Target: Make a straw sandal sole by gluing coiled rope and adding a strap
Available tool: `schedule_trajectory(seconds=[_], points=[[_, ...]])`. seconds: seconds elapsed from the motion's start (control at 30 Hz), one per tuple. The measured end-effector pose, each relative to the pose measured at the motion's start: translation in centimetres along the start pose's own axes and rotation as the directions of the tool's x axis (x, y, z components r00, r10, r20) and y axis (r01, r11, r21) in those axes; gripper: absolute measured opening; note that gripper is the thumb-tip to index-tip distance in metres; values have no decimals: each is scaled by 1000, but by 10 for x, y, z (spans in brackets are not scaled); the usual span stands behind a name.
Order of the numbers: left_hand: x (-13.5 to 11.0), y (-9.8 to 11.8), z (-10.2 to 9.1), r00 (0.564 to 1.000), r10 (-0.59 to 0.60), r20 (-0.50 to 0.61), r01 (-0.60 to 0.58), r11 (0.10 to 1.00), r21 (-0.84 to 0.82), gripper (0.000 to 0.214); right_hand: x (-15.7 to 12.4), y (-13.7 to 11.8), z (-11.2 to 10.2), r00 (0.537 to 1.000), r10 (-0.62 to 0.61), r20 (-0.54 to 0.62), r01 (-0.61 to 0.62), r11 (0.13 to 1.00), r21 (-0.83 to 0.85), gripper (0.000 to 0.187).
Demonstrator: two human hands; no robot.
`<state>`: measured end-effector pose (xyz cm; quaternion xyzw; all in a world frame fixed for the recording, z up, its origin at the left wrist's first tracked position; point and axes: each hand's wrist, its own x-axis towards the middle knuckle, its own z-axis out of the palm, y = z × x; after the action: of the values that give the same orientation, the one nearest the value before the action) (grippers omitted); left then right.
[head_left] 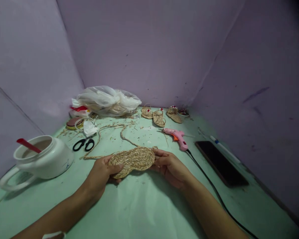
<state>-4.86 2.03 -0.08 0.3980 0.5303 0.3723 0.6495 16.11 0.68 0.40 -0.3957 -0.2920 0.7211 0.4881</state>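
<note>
Between my hands is a sole-shaped piece of coiled straw braid [132,160], raised a little over the green tabletop. My left hand [104,170] grips its left end, thumb on top and fingers underneath. At the other end my right hand [168,166] pinches the rim near a small loop of cord. A loose length of braided cord [124,134] trails from the piece across the table, back and to the left. Beyond my right hand lies a pink glue gun [177,136], its nozzle pointing left.
A white mug [46,162] with a red straw stands left. Black-handled scissors [83,145] lie behind it. At the back are a plastic bag [107,101] and small woven sandals [158,118]. A phone [220,162], a pen [225,149] and the gun's cable [214,187] lie right.
</note>
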Motion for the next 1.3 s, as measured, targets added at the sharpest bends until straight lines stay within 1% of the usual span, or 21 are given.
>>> schedule_trajectory(seconds=[0.07, 0.23, 0.4, 0.47, 0.7, 0.87, 1.0, 1.13, 1.3], points=[[0, 0, 2, 1000, 7, -22, -7, 1000, -11, 45, 0, 2, -1, 1000, -4, 4, 4, 1000, 10, 43], [-2, 0, 4, 999, 45, -18, -45, 999, -18, 43, 0, 8, -1, 999, 26, -20, -27, 999, -39, 41], [1, -4, 2, 999, 29, -32, -30, 999, -19, 43, -2, 7, 1, 998, 44, -43, -47, 995, -83, 52], [2, -5, 1, 999, 33, -28, -33, 999, -18, 43, -2, 7, 1, 997, 43, -58, -49, 994, -100, 53], [0, -2, 3, 999, 30, -44, -31, 999, -15, 42, 0, 11, 1, 995, 16, -102, -29, 992, -126, 45], [0, -4, 3, 998, 43, -36, -44, 999, -30, 45, 1, 11, 1, 991, 35, -126, -53, 989, -137, 43], [1, -5, 2, 998, 52, -28, -52, 998, -23, 44, 2, 11, 0, 992, 43, -120, -61, 986, -155, 37], [2, -6, 1, 998, 52, -25, -52, 998, -18, 46, 2, 11, 0, 991, 20, -131, -41, 987, -158, 28], [2, -8, 0, 998, 53, -17, -53, 998, -22, 47, 2, 11, 3, 986, 37, -165, -65, 984, -165, 28]])
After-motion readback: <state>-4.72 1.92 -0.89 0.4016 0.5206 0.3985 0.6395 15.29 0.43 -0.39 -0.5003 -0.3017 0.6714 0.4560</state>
